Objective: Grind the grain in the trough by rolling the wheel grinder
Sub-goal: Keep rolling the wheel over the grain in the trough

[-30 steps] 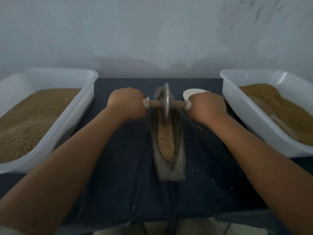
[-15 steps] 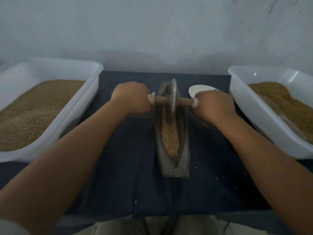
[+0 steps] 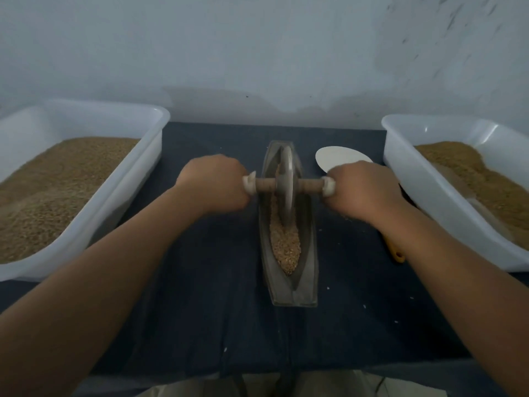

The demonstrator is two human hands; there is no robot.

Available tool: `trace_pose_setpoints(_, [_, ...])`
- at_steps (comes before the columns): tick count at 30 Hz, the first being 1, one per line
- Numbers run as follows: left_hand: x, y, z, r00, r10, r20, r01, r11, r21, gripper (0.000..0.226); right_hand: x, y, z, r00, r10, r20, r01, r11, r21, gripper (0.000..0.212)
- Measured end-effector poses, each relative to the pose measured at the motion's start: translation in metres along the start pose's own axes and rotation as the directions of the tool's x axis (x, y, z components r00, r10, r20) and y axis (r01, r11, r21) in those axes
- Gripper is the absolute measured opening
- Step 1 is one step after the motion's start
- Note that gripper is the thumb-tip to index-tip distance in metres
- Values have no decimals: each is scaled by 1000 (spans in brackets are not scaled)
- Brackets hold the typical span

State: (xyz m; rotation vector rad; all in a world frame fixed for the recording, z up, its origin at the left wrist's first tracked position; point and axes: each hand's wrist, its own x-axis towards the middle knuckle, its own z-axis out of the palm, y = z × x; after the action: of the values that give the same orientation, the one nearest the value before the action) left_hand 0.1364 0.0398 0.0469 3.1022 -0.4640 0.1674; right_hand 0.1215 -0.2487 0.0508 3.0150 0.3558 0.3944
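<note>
Wheel grinder (image 3: 287, 186) stands upright in the trough (image 3: 308, 253), wheel edge down in the groove, in the far half. Grain (image 3: 286, 247) fills the groove on the near side of the wheel and tapers to a point toward the person. A wooden axle (image 3: 309, 184) runs crosswise through the wheel. Left hand (image 3: 213, 183) wraps its left end, right hand (image 3: 363, 190) wraps its right end. Both are tight fists round the axle, backs up, fingers curled under and out of view. A pale collar on the axle butts against the inner side of each fist.

The trough lies lengthways between the two fists on a dark cloth (image 3: 214, 267).

- Just beyond the right knuckles: white round plate (image 3: 335, 159), partly hidden by the hand.
- Below the right wrist: yellow-handled item (image 3: 396, 253) poking out, can't tell what it is.
- Outboard of the left fist: left tub (image 3: 137, 173), white, holding tan grain.
- Outboard of the right fist: right tub (image 3: 415, 181), white, holding a browner heap.

Pale specks on the cloth near the right forearm.
</note>
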Motion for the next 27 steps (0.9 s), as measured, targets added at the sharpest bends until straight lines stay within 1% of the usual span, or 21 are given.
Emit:
trace_pose_setpoints(1, [11, 1, -3, 999, -22, -37, 23, 1000, 20, 27, 10, -2, 1, 999, 20, -35, -21, 1000, -10, 15])
trace_pose_setpoints(3, [23, 4, -7, 995, -33, -91, 37, 998, 45, 31, 21, -5, 5, 998, 60, -23, -60, 998, -3, 16])
trace_pose_setpoints(6, [11, 8, -9, 998, 5, -69, -1, 998, 61, 27, 10, -1, 8, 995, 93, 46, -94, 995, 20, 28])
trace_pose_setpoints(8, [-11, 7, -6, 998, 47, -36, -46, 998, 34, 25, -11, 4, 4, 989, 45, 138, -53, 997, 55, 30])
trace_pose_setpoints(10, [-34, 3, -3, 996, 86, -3, -86, 996, 5, 27, -32, 7, -7, 966, -38, 255, 9, 993, 115, 24])
trace_pose_setpoints(11, [-42, 2, -2, 995, 99, 2, -99, 995, 3, 28, -39, 7, -13, 950, -66, 306, 20, 989, 148, 22])
trace_pose_setpoints(12, [-46, 1, 0, 994, 105, -3, -105, 994, 12, 29, -42, 8, -15, 940, -73, 332, 17, 986, 167, 25])
trace_pose_setpoints(14, [-41, 2, 2, 996, 87, -13, -86, 996, 30, 29, -39, 7, -11, 956, -37, 291, -1, 992, 128, 31])
trace_pose_setpoints(15, [-34, 3, 2, 998, 58, -11, -57, 998, 25, 28, -32, 5, -8, 974, -7, 226, -13, 996, 85, 30])
trace_pose_setpoints(16, [-23, 3, 1, 1000, 18, -8, -18, 1000, 14, 27, -24, 1, -4, 991, 17, 131, -23, 999, 42, 30])
trace_pose_setpoints(18, [-1, 3, -1, 998, -52, -17, 52, 999, -7, 26, -3, -4, -1, 998, 27, -53, -27, 1000, -9, 28])
trace_pose_setpoints(19, [6, 3, -1, 997, -72, -31, 72, 997, -15, 26, 6, -6, -1, 996, 20, -91, -22, 1000, -22, 26])
trace_pose_setpoints(21, [13, 2, 1, 996, -82, -44, 80, 996, -38, 25, 18, -8, -4, 998, 3, -66, -6, 999, -50, 19])
trace_pose_setpoints(24, [1, -1, 6, 999, -44, -2, 43, 997, -69, 26, 11, -4, -7, 999, -23, -34, 22, 999, -49, 19])
trace_pose_setpoints(25, [-8, -3, 8, 1000, -18, 18, 19, 997, -80, 26, 4, -2, -9, 999, -40, 12, 40, 999, -30, 21])
trace_pose_setpoints(27, [-25, -7, 13, 999, 37, 38, -33, 995, -96, 27, -13, 4, -13, 979, -70, 190, 65, 997, 31, 29])
